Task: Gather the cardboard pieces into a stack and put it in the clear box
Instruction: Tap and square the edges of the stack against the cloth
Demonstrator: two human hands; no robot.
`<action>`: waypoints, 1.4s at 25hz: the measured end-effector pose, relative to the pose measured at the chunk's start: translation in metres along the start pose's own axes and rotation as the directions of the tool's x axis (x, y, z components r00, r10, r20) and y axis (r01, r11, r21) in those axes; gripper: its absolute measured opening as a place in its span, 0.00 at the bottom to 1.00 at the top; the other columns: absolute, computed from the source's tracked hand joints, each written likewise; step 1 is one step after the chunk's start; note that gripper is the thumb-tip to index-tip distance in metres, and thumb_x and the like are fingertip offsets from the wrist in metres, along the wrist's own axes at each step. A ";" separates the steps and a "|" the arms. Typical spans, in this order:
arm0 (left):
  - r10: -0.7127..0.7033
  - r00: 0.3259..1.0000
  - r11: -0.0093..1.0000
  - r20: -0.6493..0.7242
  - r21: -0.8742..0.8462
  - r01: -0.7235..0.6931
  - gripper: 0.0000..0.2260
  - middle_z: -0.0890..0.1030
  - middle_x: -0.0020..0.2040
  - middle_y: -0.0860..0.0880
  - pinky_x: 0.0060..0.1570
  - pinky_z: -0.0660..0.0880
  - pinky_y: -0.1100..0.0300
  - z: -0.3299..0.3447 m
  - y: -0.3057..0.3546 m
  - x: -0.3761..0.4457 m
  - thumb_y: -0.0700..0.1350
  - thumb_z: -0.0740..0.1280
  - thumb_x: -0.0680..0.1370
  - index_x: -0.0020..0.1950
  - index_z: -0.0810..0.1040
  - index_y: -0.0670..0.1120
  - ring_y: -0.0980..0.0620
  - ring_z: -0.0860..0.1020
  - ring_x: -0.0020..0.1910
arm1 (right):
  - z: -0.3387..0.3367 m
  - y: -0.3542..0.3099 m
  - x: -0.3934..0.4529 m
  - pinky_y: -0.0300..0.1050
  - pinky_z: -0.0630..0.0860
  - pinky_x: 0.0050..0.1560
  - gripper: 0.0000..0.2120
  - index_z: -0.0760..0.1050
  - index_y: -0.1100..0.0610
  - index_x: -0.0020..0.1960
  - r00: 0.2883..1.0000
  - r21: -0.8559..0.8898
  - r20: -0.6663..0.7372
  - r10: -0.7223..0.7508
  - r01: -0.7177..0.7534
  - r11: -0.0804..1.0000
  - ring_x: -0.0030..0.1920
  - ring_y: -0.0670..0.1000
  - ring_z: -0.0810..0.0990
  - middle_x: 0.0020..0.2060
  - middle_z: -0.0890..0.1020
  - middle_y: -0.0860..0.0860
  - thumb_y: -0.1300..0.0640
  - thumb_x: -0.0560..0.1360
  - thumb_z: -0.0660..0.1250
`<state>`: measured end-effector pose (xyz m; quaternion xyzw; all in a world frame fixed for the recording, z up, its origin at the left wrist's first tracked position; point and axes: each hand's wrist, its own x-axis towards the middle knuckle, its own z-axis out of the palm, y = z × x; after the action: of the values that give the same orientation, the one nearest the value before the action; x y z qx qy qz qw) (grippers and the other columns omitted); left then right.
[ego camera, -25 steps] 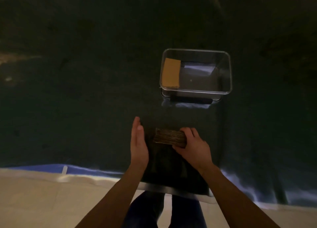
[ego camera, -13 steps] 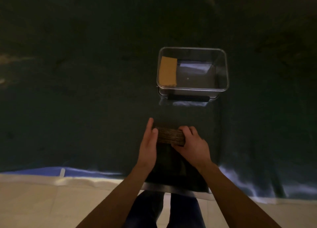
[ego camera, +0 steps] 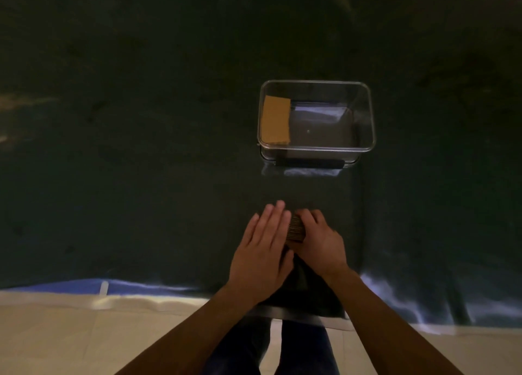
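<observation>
A stack of cardboard pieces [ego camera: 296,227] stands on edge on the dark cloth, its corrugated side toward me. My right hand [ego camera: 320,242] grips its right end. My left hand [ego camera: 264,250] lies flat over its left part with the fingers straight, hiding most of it. Beyond them stands the clear box [ego camera: 364,114], open at the top, with a tan cardboard stack [ego camera: 276,119] lying at its left end.
A dark green cloth [ego camera: 141,148] covers the whole work surface; a blue edge [ego camera: 70,285] shows at its near left. Pale floor tiles [ego camera: 56,340] and my legs lie below the near edge.
My left hand moved right from beside the stack and now lies against and over its left part. My right hand kept its hold. The view drifted slightly.
</observation>
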<state>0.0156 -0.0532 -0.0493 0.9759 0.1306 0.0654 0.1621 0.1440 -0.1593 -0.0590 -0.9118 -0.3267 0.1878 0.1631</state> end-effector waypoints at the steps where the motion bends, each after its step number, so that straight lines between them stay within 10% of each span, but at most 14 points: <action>1: 0.036 0.998 0.997 0.051 0.061 -0.039 0.30 0.53 0.81 0.42 0.77 0.53 0.47 0.002 0.001 -0.001 0.55 0.54 0.81 0.80 0.52 0.43 0.44 0.56 0.79 | -0.001 0.000 0.000 0.48 0.78 0.37 0.23 0.67 0.45 0.59 1.000 0.003 -0.003 0.002 -0.002 1.000 0.43 0.53 0.82 0.55 0.76 0.49 0.37 0.68 0.63; 16: 0.005 0.984 0.988 0.179 0.153 -0.033 0.36 0.54 0.80 0.41 0.76 0.51 0.47 0.007 -0.006 0.007 0.50 0.63 0.75 0.80 0.53 0.41 0.44 0.54 0.79 | -0.003 0.001 -0.001 0.49 0.78 0.42 0.25 0.66 0.43 0.60 0.999 0.114 0.015 0.032 -0.034 0.993 0.46 0.51 0.81 0.56 0.77 0.46 0.40 0.66 0.70; 19: -0.021 0.980 0.989 0.200 0.148 -0.009 0.36 0.56 0.80 0.41 0.77 0.50 0.47 0.008 -0.006 0.007 0.49 0.62 0.74 0.80 0.54 0.41 0.44 0.53 0.80 | -0.009 0.012 -0.001 0.44 0.76 0.49 0.28 0.71 0.44 0.60 0.997 0.347 0.049 0.066 -0.079 0.934 0.49 0.46 0.80 0.51 0.77 0.41 0.45 0.62 0.76; 35: 0.155 0.956 0.967 0.248 0.159 -0.198 0.39 0.50 0.81 0.42 0.77 0.53 0.47 0.008 0.029 0.014 0.51 0.63 0.73 0.80 0.49 0.42 0.45 0.52 0.80 | -0.011 0.025 -0.010 0.28 0.69 0.48 0.20 0.77 0.50 0.60 0.998 0.425 -0.013 0.056 -0.045 0.904 0.49 0.43 0.79 0.52 0.83 0.47 0.56 0.68 0.74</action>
<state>0.0372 -0.0777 -0.0460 0.9953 0.0283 -0.0476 0.0799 0.1554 -0.1861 -0.0572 -0.8650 -0.2523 0.2473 0.3564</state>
